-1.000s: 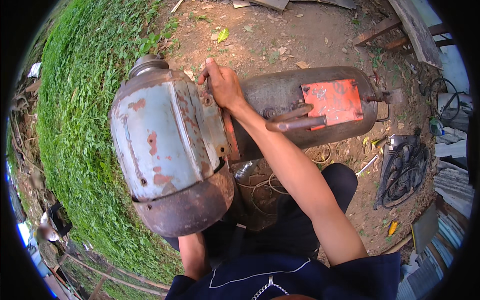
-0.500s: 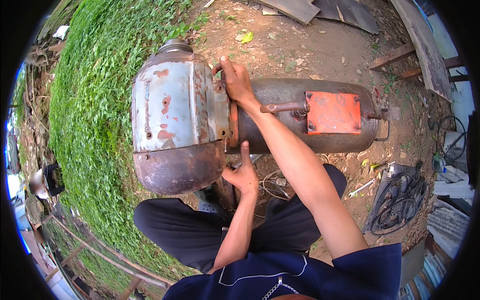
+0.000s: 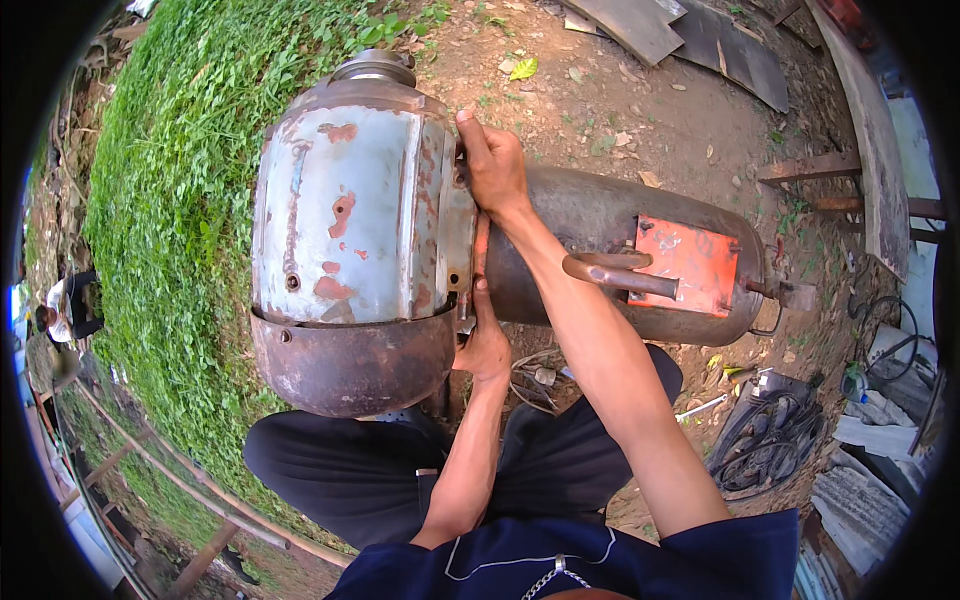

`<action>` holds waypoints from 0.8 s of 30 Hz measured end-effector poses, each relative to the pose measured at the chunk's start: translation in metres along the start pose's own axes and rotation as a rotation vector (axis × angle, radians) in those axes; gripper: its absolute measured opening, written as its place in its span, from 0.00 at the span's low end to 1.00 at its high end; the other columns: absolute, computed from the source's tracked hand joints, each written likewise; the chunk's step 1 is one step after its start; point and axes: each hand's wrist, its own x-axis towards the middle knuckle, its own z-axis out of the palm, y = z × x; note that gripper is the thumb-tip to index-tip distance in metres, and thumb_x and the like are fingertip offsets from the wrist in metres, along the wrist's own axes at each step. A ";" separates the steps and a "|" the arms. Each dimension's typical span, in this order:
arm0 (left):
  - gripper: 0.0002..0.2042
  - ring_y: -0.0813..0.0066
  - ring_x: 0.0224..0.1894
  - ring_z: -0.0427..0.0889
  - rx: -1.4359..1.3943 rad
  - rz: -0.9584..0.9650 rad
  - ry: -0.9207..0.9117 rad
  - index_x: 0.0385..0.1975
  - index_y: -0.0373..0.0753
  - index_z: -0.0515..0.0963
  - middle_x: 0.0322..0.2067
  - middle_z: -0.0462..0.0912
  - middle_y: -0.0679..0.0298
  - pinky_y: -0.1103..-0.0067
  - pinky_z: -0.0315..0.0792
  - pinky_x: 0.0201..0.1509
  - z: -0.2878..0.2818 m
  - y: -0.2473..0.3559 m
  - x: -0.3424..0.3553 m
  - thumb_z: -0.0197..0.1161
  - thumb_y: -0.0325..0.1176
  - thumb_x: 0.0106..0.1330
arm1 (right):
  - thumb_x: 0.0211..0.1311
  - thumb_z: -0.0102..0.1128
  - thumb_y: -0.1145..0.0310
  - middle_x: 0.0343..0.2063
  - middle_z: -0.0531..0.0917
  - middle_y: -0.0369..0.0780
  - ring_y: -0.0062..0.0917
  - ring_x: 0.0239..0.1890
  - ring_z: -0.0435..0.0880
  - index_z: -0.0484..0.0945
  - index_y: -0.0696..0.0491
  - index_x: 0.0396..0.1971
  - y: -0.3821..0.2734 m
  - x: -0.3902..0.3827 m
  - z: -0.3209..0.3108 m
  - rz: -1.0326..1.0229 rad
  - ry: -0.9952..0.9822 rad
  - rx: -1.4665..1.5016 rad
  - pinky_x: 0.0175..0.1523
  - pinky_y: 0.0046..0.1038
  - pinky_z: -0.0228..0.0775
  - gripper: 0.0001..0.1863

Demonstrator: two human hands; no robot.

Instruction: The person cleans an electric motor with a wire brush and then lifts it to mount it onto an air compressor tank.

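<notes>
A large, worn motor (image 3: 370, 190) with chipped grey-blue paint fills the space in front of me, left of centre. A round shaft end (image 3: 374, 68) sticks out at its far end, and a rusty brown rounded cover (image 3: 355, 370) wraps its near side. My right hand (image 3: 497, 172) grips the flange on the motor's right side, thumb pointing away from me. Nearer me, my left hand (image 3: 486, 340) holds the same side, thumb up along the edge and fingers partly hidden beneath. Right of the motor lies a brown steel tank (image 3: 570, 210) with an orange plate (image 3: 690, 265) and a bent pipe (image 3: 620, 272).
Grass (image 3: 170, 190) grows on the left. Wooden boards (image 3: 730, 60) lie on the far soil. At right are a wrench (image 3: 702, 407), coiled black cable (image 3: 765, 435) and corrugated sheets (image 3: 860, 500). Another person (image 3: 68, 308) is far off at left.
The motor looks larger and nearer, with both hands still on it. My view has turned, so the tank's right end sits lower in the picture. The left hand's thumb stays against the flange.
</notes>
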 end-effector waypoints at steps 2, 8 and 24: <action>0.09 0.76 0.33 0.81 -0.003 -0.007 -0.051 0.36 0.28 0.81 0.34 0.86 0.58 0.78 0.75 0.41 -0.004 0.000 0.000 0.70 0.25 0.59 | 0.69 0.47 0.45 0.10 0.72 0.35 0.19 0.17 0.70 0.80 0.58 0.17 0.004 0.001 0.000 0.003 0.035 -0.014 0.26 0.27 0.62 0.32; 0.17 0.67 0.45 0.78 -0.021 -0.186 -0.262 0.47 0.28 0.76 0.46 0.81 0.54 0.72 0.72 0.51 -0.016 0.009 0.008 0.68 0.31 0.62 | 0.71 0.46 0.46 0.12 0.67 0.33 0.16 0.18 0.65 0.76 0.56 0.20 0.001 0.000 0.008 -0.007 0.116 0.032 0.26 0.25 0.57 0.29; 0.20 0.51 0.56 0.76 0.346 0.096 -1.124 0.56 0.35 0.74 0.53 0.78 0.48 0.65 0.69 0.58 -0.125 0.083 0.052 0.62 0.36 0.66 | 0.72 0.48 0.54 0.36 0.86 0.39 0.22 0.41 0.82 0.79 0.57 0.44 -0.024 -0.042 0.009 0.208 0.261 0.011 0.48 0.25 0.71 0.20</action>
